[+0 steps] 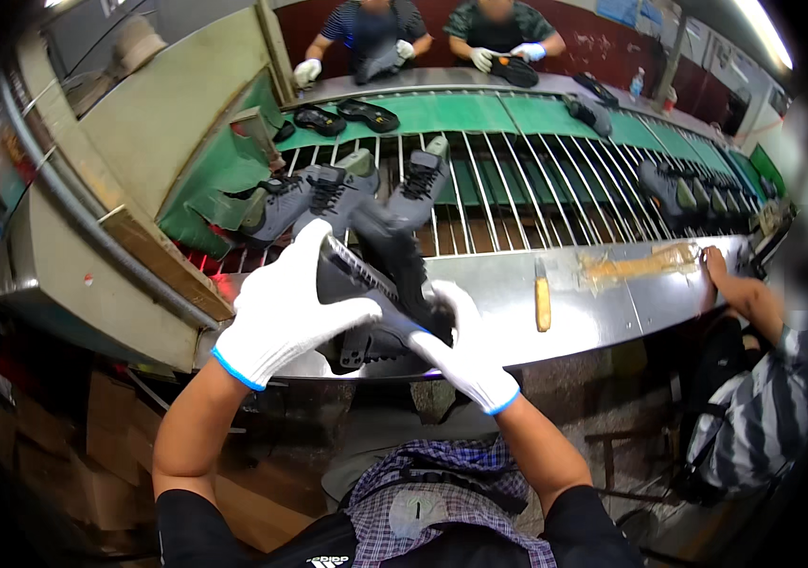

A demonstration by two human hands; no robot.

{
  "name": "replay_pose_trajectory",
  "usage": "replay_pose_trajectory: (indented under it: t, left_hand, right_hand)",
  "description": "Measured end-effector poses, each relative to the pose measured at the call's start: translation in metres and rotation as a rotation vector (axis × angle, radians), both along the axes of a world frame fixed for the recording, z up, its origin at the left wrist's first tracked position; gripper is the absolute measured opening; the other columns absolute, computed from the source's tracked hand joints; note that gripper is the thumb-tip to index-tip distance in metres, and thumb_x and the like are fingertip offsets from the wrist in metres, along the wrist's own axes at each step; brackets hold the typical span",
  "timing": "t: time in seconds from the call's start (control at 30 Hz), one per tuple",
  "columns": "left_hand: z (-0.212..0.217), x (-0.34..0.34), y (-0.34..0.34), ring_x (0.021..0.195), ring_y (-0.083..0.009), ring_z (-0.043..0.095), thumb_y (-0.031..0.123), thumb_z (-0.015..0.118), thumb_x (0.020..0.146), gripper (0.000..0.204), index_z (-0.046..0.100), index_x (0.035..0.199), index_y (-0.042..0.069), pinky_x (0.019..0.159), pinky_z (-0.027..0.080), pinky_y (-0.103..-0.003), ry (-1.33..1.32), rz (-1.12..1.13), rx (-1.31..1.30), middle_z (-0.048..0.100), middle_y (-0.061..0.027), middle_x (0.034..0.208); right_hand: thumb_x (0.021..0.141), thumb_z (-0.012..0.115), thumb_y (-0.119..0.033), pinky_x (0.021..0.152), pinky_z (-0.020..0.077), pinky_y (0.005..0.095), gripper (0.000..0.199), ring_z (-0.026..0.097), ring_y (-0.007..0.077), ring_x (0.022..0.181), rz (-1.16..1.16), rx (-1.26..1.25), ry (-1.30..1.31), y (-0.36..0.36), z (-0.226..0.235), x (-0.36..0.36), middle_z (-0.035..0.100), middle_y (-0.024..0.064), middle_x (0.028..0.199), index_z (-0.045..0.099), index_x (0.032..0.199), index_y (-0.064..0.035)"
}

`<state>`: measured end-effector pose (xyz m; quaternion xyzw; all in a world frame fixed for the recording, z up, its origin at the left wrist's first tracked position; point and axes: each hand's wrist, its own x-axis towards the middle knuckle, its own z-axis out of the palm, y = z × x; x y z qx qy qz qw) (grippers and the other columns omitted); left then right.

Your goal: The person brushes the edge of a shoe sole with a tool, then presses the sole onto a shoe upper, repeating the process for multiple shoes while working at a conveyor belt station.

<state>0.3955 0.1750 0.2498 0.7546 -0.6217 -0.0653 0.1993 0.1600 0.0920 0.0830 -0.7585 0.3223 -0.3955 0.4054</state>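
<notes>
A dark grey shoe [394, 256] with a black lace area, blurred in part, is held over the near edge of the metal table. My left hand [285, 308], in a white glove, grips its left side, thumb pointing right and fingers along a ridged dark edge. Also gloved in white, my right hand [465, 346] closes round its right end; some of those fingers are hidden behind it. A black perforated sole-like piece [375, 350] shows just under the shoe. Whether it is joined to the shoe, I cannot tell. Beyond my hands, several grey laced shoes [418, 185] rest on the rollers.
A knife with a yellow handle [543, 301] lies on the metal table [508, 331]. Black insoles [366, 115] lie on the green belt [461, 112]. More shoes [669, 194] stand at right. Two gloved people work across the line; another person's hand [714, 265] touches the table at right.
</notes>
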Motion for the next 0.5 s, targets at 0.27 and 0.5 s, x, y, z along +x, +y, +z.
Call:
replay_pose_trajectory:
  t: [0.27, 0.5]
  left_hand:
    - [0.013, -0.029, -0.032, 0.109, -0.0387, 0.077, 0.051, 0.099, 0.07, 0.105, 0.055, 0.15, 0.0, 0.096, 0.061, -0.044, -0.154, -0.025, -0.054, 0.077, -0.0226, 0.118]
    - [0.01, -0.033, -0.026, 0.102, -0.0377, 0.079, 0.047, 0.1, 0.069, 0.1, 0.056, 0.146, -0.001, 0.089, 0.064, -0.042, -0.145, -0.105, -0.142, 0.078, -0.0216, 0.114]
  right_hand:
    - [0.11, 0.061, -0.029, 0.087, 0.0604, 0.0493, 0.038, 0.075, 0.0456, 0.102, -0.381, 0.036, -0.029, -0.048, -0.001, 0.026, 0.074, 0.0333, 0.112, 0.068, 0.129, 0.0029]
    - [0.109, 0.06, -0.022, 0.087, 0.0647, 0.042, 0.032, 0.076, 0.0292, 0.093, 0.015, 1.32, -0.948, -0.084, -0.056, 0.036, 0.076, 0.0184, 0.106, 0.068, 0.12, 0.0076]
